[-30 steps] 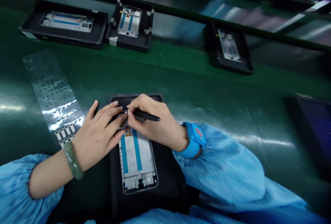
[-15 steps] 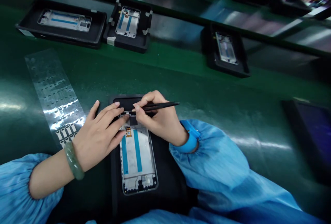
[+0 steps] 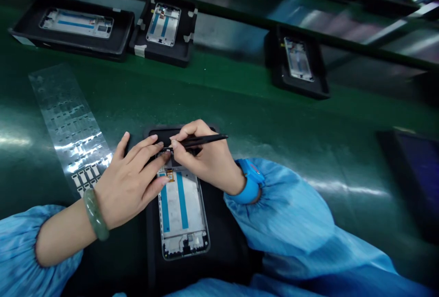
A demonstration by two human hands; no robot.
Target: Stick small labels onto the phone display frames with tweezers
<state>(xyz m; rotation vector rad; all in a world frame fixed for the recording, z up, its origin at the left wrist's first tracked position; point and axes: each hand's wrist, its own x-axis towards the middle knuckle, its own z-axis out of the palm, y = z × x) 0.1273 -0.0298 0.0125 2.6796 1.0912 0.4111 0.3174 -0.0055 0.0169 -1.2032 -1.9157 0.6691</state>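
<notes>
A phone frame (image 3: 181, 217) with two blue strips lies in a black tray (image 3: 222, 242) right in front of me. My left hand (image 3: 132, 180) lies flat on the frame's upper left corner, fingers stretched out and pressing on it. My right hand (image 3: 202, 157) is closed around black tweezers (image 3: 202, 140), whose tips touch the top end of the frame beside my left fingertips. What the tips hold, if anything, is too small to see. A green bangle sits on my left wrist, a blue strap on my right.
A clear sheet of small stickers (image 3: 70, 128) lies left of my hands on the green belt (image 3: 274, 119). Three more black trays with phone frames (image 3: 73, 25) (image 3: 163, 25) (image 3: 298, 61) stand farther back. A dark panel (image 3: 414, 173) is at the right edge.
My right hand turned the tweezers from pointing down-right to lying nearly level, and its tips shifted slightly left along the frame's top. The left hand stayed put.
</notes>
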